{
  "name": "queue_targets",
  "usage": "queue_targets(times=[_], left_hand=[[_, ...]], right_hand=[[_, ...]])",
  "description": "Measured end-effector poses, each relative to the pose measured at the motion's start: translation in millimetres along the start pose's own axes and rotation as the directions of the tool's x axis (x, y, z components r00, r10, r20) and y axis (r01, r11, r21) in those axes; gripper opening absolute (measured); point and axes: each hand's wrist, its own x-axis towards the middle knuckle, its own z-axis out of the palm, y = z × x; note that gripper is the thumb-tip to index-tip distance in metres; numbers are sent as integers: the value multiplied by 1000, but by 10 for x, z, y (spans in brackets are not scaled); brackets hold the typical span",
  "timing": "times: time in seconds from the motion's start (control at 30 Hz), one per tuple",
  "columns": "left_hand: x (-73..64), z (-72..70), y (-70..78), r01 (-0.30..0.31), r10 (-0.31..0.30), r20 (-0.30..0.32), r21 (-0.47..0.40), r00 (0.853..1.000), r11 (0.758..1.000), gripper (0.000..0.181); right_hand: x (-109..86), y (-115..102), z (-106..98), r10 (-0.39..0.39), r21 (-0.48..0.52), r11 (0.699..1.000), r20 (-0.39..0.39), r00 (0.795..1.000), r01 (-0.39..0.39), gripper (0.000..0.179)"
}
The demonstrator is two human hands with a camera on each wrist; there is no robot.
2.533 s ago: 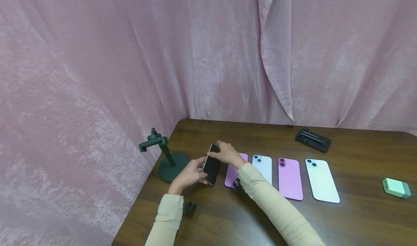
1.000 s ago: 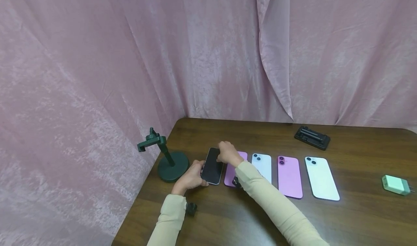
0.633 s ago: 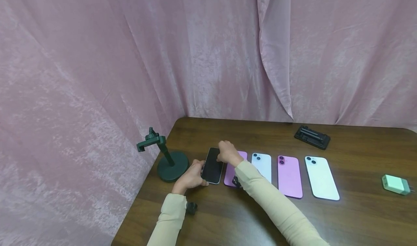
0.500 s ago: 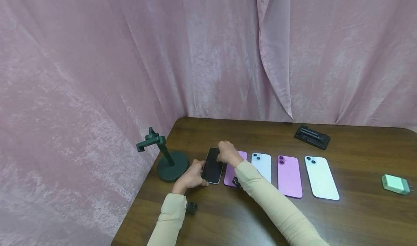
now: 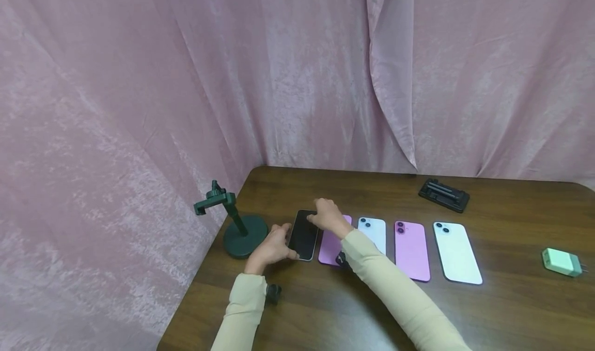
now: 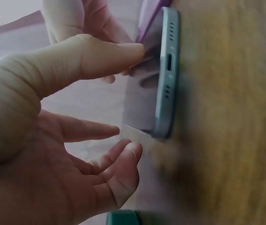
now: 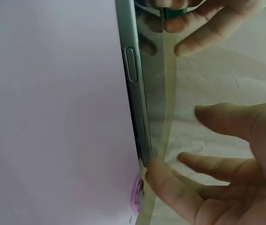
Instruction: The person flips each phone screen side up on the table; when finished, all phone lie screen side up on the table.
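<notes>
A dark-screened smartphone [image 5: 303, 239] lies face up on the wooden table, at the left end of a row of phones. My left hand [image 5: 271, 245] is beside its lower left corner, fingers spread; in the left wrist view the thumb reaches over the phone's bottom end [image 6: 168, 70] and the fingers are loosely bent, gripping nothing. My right hand [image 5: 327, 217] hovers at the upper right edge with parted fingers. The right wrist view shows one fingertip close to the corner of the phone's side frame [image 7: 137, 93]. Partly hidden under the right wrist is a purple phone [image 5: 330, 248].
Rightward lie a pale blue phone [image 5: 373, 233], another purple phone [image 5: 411, 250] and a white phone [image 5: 457, 253], backs up. A green phone stand [image 5: 244, 236] is at left. Behind is a black folded stand [image 5: 443, 195]; a mint charger [image 5: 561, 261] sits far right. Pink curtains [image 5: 325, 72] surround the table.
The dark-screened phone, tilted between both hands earlier, has been laid flat on the table. Both hands have since loosened and spread their fingers, the right drawing slightly away.
</notes>
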Motion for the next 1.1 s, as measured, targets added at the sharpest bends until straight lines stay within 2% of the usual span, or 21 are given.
queue_targets(times=[0.17, 0.37, 0.53, 0.7, 0.9, 1.1], left_hand=[[6, -21, 99, -23, 21, -45, -56, 999, 998, 80], [33, -20, 210, -91, 83, -102, -78, 991, 993, 68], [86, 20, 269, -108, 97, -115, -92, 989, 990, 63], [130, 73, 356, -140, 129, -101, -101, 986, 985, 64], [131, 168, 482, -175, 171, -45, -99, 984, 980, 68], [149, 292, 559, -183, 182, -27, -79, 983, 980, 72]], right_hand=[[-31, 52, -80, -23, 62, 998, -26, 999, 25, 47], [-85, 145, -201, -50, 88, 995, -73, 996, 56, 39], [-136, 231, -307, -44, 92, 994, -85, 995, 52, 39], [-185, 319, -401, -32, 88, 995, -92, 995, 40, 40], [-249, 424, -451, -11, 68, 998, -92, 996, 17, 41], [-320, 513, -510, -4, 36, 999, -101, 995, 8, 42]])
